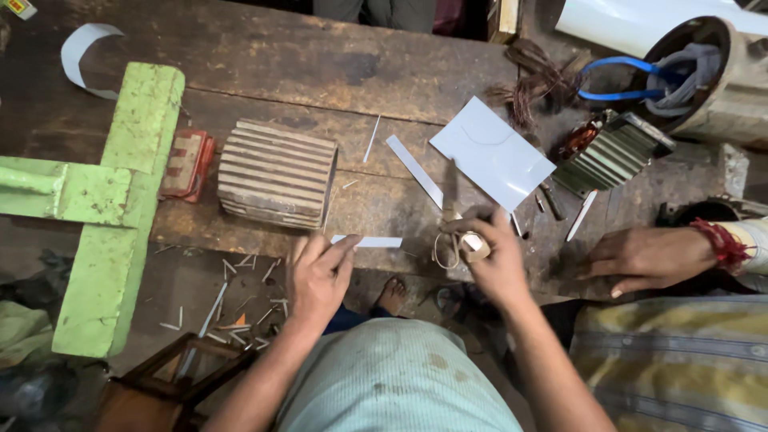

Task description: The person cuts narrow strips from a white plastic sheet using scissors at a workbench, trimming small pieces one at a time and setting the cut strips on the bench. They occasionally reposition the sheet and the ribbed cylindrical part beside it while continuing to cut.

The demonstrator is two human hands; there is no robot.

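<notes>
While a green metal frame (112,200) is lying across the worn wooden bench (320,72), a ribbed metal block (278,174) is sitting beside it. Farther right, a white paper sheet (494,152) is resting flat. The right hand (498,260) is closing around scissors (456,224), blades pointing up. The left hand (320,276) is pinching a narrow white paper strip (374,242) between thumb and fingers at the bench edge.

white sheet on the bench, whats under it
The white sheet lies on the dark wooden bench. Bare wood shows around it; anything beneath is covered. A white strip lies beside it.
</notes>
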